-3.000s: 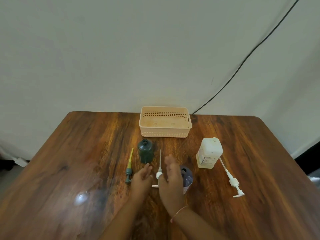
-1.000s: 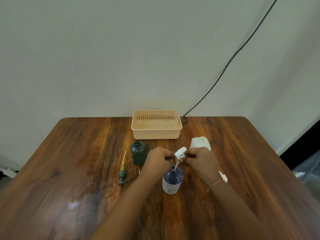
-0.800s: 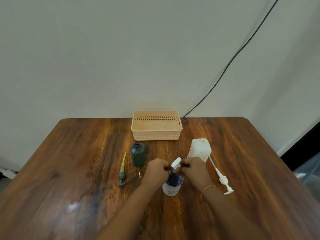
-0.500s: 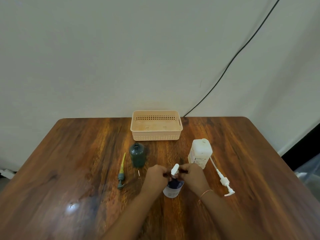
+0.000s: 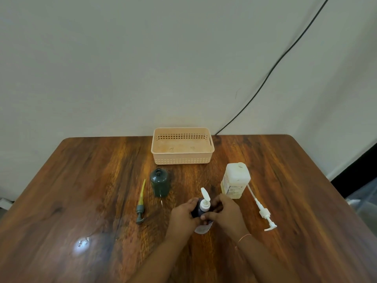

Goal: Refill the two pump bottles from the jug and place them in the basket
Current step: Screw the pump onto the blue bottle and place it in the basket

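Observation:
A purple pump bottle (image 5: 202, 227) stands on the table near its front middle, with a white pump head (image 5: 205, 200) seated in its neck. My left hand (image 5: 183, 215) grips the bottle's left side. My right hand (image 5: 225, 213) holds it from the right, fingers at the pump collar. A dark green bottle (image 5: 160, 182) stands open, without a pump, to the left. Its green and yellow pump (image 5: 141, 202) lies on the table beside it. The white jug (image 5: 235, 180) stands to the right. The peach basket (image 5: 182, 159) sits empty at the back.
A long white pump (image 5: 262, 210) with its tube lies on the wooden table (image 5: 81, 190) right of the jug. A black cable (image 5: 271, 72) runs down the wall behind the basket. The table's right edge drops off near a dark floor area.
My hands picked up the white pump, set its tube into the purple bottle and lowered it. The pump head now sits down on the neck, and both hands are around the bottle.

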